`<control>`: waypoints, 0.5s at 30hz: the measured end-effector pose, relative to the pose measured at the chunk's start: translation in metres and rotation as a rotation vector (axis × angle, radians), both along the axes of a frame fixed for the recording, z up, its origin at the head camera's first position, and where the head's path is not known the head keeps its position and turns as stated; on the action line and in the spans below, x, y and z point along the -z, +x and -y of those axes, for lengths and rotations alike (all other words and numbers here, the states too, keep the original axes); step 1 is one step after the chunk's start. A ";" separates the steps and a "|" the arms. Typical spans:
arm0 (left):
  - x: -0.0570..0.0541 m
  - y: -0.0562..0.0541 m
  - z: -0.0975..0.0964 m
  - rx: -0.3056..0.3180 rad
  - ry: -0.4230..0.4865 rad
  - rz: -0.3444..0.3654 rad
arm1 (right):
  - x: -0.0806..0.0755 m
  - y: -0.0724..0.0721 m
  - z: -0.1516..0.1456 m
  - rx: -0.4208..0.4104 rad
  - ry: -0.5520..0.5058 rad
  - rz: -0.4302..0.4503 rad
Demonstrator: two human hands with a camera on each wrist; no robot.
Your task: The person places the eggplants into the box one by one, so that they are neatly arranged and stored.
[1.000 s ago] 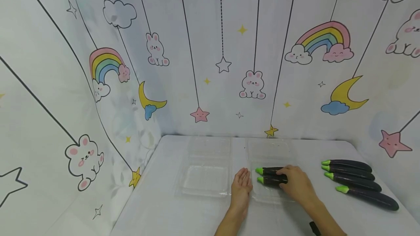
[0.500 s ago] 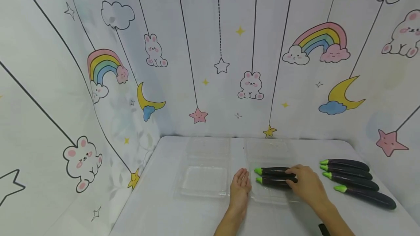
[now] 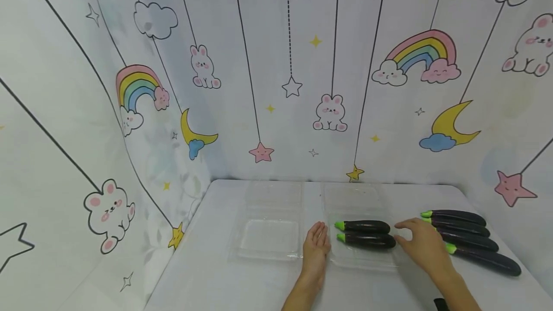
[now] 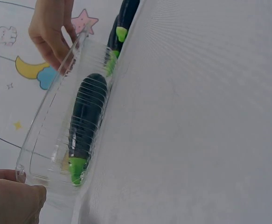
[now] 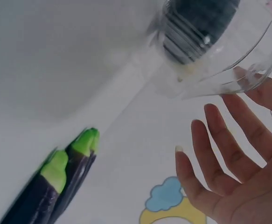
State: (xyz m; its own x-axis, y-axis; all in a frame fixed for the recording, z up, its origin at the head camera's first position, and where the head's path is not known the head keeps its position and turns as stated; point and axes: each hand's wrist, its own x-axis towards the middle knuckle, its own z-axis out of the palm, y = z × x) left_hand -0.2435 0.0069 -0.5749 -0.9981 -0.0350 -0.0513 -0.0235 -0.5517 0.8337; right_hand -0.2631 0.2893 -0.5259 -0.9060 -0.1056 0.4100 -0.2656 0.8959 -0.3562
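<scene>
Two dark eggplants with green stems, an upper eggplant (image 3: 363,226) and a lower eggplant (image 3: 367,241), lie side by side in a clear plastic box (image 3: 363,262) whose lid (image 3: 352,196) is folded back. My left hand (image 3: 317,248) rests along the box's left side, fingers straight. Its fingertips are at the box wall in the left wrist view. My right hand (image 3: 421,244) is at the box's right end, holding nothing. In the right wrist view the right hand's fingers (image 5: 215,163) are spread apart, with the index finger and thumb near the box rim.
Several more eggplants (image 3: 468,239) lie in a row at the right of the white table (image 3: 207,272), partly behind the right hand. A second clear box (image 3: 270,236) with its lid back stands on the left. A patterned cloth (image 3: 294,124) hangs behind.
My right hand has let go of the two eggplants and moved right, past their blunt ends. The eggplants now lie uncovered in the box. My left hand has stayed in place.
</scene>
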 end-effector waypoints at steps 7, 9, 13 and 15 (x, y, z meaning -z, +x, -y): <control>0.001 0.000 0.000 0.002 -0.007 -0.004 | 0.005 -0.001 -0.016 0.062 0.020 0.023; 0.001 0.001 0.000 0.003 -0.011 -0.007 | 0.005 -0.001 -0.020 0.081 0.028 0.042; 0.001 0.000 0.000 0.005 -0.017 -0.014 | 0.005 -0.001 -0.028 0.114 0.036 0.058; 0.000 0.000 0.000 0.006 -0.012 -0.012 | 0.006 -0.001 -0.032 0.122 0.038 0.056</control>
State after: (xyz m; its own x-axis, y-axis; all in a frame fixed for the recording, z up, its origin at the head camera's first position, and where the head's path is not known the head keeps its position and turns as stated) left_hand -0.2435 0.0070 -0.5748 -0.9988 -0.0297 -0.0387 -0.0165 -0.5415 0.8405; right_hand -0.2641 0.3208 -0.5320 -0.9343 -0.0077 0.3563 -0.1347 0.9333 -0.3329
